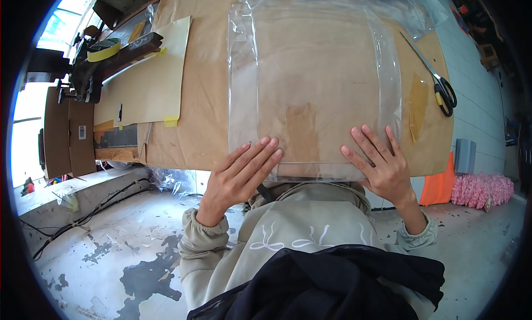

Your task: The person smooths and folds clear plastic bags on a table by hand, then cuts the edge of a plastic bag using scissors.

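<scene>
A clear plastic bag [327, 59] lies spread on the table covered with brown paper [205, 98], its near edge close to my body. My left hand [243, 167] rests on its near left corner, fingers stretched out and side by side. On the near right part, my right hand [382, 164] presses down with its fingers spread. Folded side strips of the plastic run up both sides. Black-handled scissors [443, 93] lie to the right of the bag, blades pointing away from me.
At the left stands a dark machine arm [127, 54] carrying a roll of yellow tape [104, 49]. A cream sheet [149, 82] is taped beside it. More crumpled clear plastic [399, 9] lies at the far edge. Pink bundled material [482, 190] sits on the floor at right.
</scene>
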### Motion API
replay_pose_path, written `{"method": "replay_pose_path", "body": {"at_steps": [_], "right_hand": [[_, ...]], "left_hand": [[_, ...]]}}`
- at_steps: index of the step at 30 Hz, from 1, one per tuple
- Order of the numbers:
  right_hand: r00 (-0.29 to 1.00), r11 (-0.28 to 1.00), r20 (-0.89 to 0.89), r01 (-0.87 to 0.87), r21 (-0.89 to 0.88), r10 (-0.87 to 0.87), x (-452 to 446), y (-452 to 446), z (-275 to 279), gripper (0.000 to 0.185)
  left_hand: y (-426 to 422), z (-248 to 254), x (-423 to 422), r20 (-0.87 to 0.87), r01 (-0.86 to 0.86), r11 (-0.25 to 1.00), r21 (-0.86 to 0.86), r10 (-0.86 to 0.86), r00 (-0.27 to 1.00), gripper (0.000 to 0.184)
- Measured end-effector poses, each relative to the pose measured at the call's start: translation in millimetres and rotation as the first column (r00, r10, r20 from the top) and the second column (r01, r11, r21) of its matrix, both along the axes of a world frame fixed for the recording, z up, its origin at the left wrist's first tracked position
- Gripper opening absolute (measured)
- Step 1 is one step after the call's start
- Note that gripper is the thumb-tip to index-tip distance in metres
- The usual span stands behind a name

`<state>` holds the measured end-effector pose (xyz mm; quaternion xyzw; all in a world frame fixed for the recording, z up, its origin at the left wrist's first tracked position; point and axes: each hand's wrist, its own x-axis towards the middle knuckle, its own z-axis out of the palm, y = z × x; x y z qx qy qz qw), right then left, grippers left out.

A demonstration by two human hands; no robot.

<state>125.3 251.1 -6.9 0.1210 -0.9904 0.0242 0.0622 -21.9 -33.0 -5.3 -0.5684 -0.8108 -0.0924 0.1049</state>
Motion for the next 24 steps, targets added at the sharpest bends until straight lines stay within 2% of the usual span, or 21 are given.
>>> {"method": "replay_pose_path", "body": {"at_steps": [10, 13, 16, 22, 24], "right_hand": [[0.995, 0.989, 0.043, -0.085, -0.120, 0.091, 1.9, 13.8, 14.0, 0.057], [0.992, 0.979, 0.046, -0.109, -0.173, 0.118, 3.6, 13.7, 19.2, 0.047], [0.996, 0.986, -0.044, -0.079, -0.144, 0.073, 7.6, 9.1, 15.8, 0.038], [0.991, 0.995, -0.121, -0.062, -0.083, 0.052, -1.0, 4.4, 24.3, 0.032], [0.989, 0.991, -0.144, -0.054, -0.121, 0.036, 1.3, 6.2, 18.6, 0.033]], "left_hand": [[-13.7, -4.7, -8.7, -0.032, 0.066, 0.987, 0.144, -0.062, 0.998, 0.023], [-15.0, -3.1, -12.9, -0.048, 0.096, 0.983, 0.154, -0.090, 0.995, 0.021], [-14.9, 13.3, -14.7, -0.021, 0.087, 0.990, 0.109, -0.085, 0.996, 0.020], [-28.9, 12.6, -18.2, -0.100, -0.031, 0.995, 0.098, 0.041, 0.994, 0.022], [-38.0, 13.9, -23.1, -0.114, -0.080, 0.993, 0.084, 0.089, 0.989, 0.024]]}}
